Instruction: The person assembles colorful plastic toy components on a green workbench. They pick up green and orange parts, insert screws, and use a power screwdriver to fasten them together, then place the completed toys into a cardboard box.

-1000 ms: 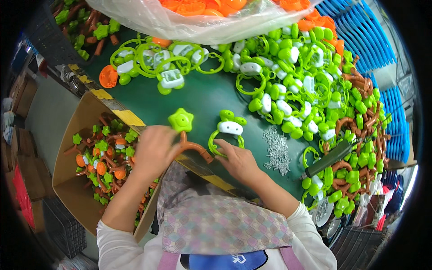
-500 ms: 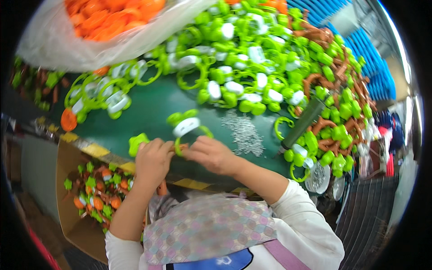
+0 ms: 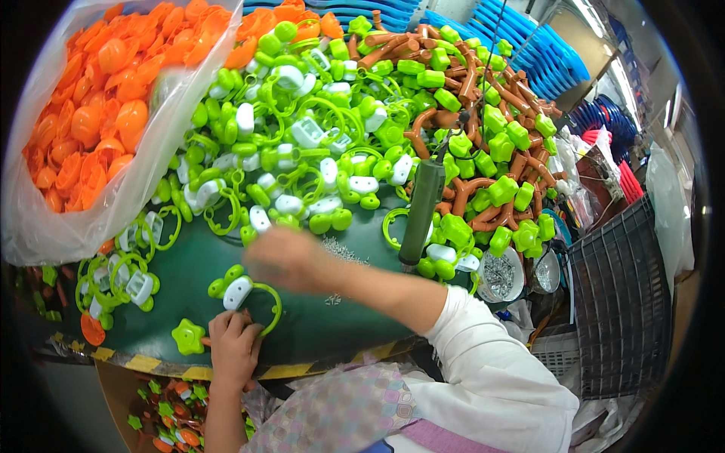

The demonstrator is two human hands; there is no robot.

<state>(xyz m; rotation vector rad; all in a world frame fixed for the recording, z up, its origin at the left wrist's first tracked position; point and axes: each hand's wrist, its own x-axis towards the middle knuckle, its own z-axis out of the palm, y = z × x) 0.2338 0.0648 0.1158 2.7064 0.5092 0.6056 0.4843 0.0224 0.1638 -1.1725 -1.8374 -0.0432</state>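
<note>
My left hand [image 3: 236, 343] is closed at the near edge of the green work surface. It grips a brown plastic branch piece, mostly hidden by the fingers, with a lime-green star [image 3: 188, 337] on its left end. Beside the fingers stands a lime-green ring [image 3: 276, 308] with a white block [image 3: 238, 293] and green lobes; the hand holds it against the branch. My right hand [image 3: 287, 260] is above the table at the pile's near edge, smeared by motion, so its fingers cannot be read. Small silver screws [image 3: 341, 251] lie in a loose heap partly behind the right forearm.
A dark green electric screwdriver [image 3: 423, 215] hangs at the right. Behind lie heaped green ring pieces [image 3: 302, 132] and brown branches [image 3: 472, 90]. A plastic bag [image 3: 204, 98] holds orange shells. Bowls [image 3: 501, 273] of screws stand right; a cardboard box [image 3: 113, 408] of assembled pieces sits below.
My right hand has left the ring and swung up and left toward the pile. My left hand keeps the branch and ring. The whole view has shifted.
</note>
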